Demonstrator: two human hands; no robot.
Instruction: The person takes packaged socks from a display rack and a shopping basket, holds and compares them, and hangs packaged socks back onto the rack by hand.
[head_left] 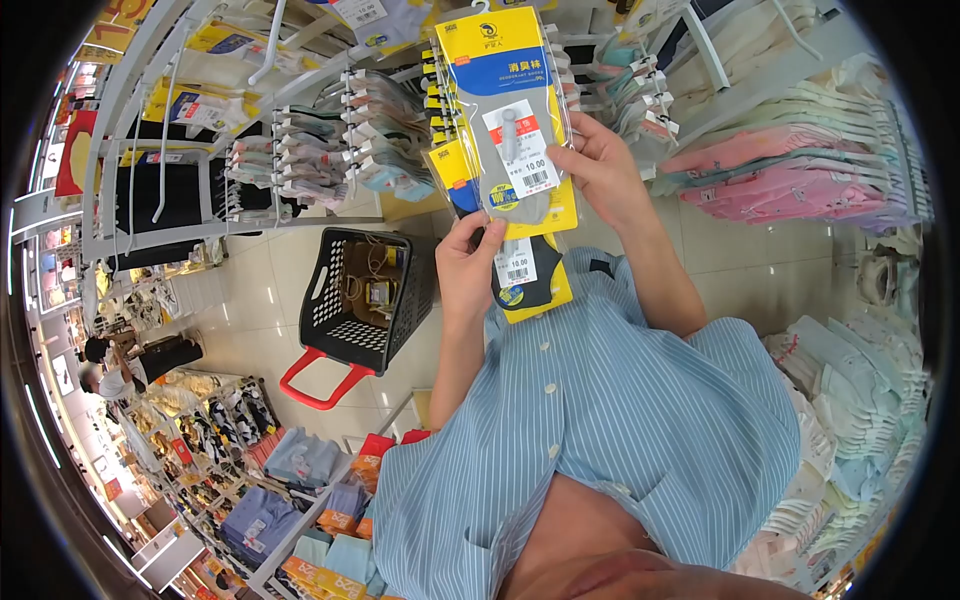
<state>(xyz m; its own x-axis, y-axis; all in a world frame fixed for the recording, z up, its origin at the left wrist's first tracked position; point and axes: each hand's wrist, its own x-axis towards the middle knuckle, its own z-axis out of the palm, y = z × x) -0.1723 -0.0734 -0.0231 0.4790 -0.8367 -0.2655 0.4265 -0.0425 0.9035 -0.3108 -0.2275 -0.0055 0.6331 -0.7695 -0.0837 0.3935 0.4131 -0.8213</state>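
A pack of grey socks [552, 110], with a yellow and blue card and a price label reading 10.00, is held up in front of me. My right hand [605, 172] grips its right edge, thumb on the front. At the lower left edge, my left hand [466, 262] pinches the packs between thumb and fingers. A pack of dark socks [535, 268] sticks out below the grey one, also labelled 10.00. Another yellow and blue pack [452, 168] shows partly behind on the left. Which hand bears the rear packs I cannot tell.
A black shopping basket [345, 335] with a red handle stands on the tiled floor, small items inside. Sock racks [305, 150] with protruding hooks are ahead. Pink garments [780, 185] hang at right, folded clothes [262, 520] lie lower left. A person [120, 375] is far left.
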